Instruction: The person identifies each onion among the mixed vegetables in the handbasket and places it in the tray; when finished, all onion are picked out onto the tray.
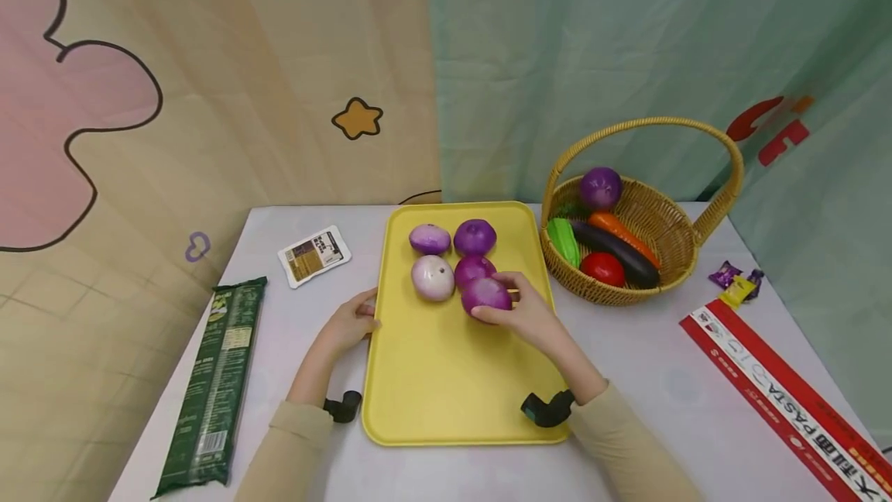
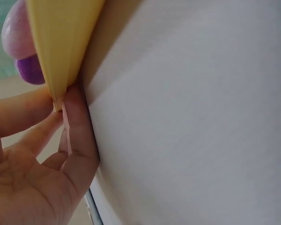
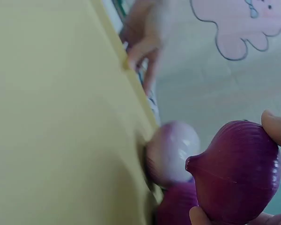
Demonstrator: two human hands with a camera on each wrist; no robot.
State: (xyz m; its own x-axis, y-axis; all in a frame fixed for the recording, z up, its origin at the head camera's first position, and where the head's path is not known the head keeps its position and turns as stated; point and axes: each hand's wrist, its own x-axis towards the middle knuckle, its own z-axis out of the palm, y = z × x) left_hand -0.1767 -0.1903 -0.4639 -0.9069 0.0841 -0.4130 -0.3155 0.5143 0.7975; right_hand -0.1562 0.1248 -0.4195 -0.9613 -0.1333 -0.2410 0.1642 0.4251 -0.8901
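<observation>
A purple onion (image 1: pixel 486 297) is held in my right hand (image 1: pixel 526 316), over the middle of the yellow tray (image 1: pixel 460 386). In the right wrist view, fingertips and thumb grip this onion (image 3: pixel 239 173) by its sides, its pointed stem end showing. Several other onions sit in a cluster on the tray's far half, among them a pale one (image 1: pixel 433 278) and a dark purple one (image 1: pixel 475 238). My left hand (image 1: pixel 348 324) pinches the tray's left rim; in the left wrist view the thumb is on the rim and fingers reach beneath it.
Right of the tray stands a wicker basket (image 1: pixel 669 242) holding an onion, eggplant, carrot, tomato and a green vegetable. A red pasta box (image 1: pixel 780 401) and small wrapped candies (image 1: pixel 735 291) lie at right. A green packet (image 1: pixel 216 386) and white-edged pack (image 1: pixel 314 256) lie left.
</observation>
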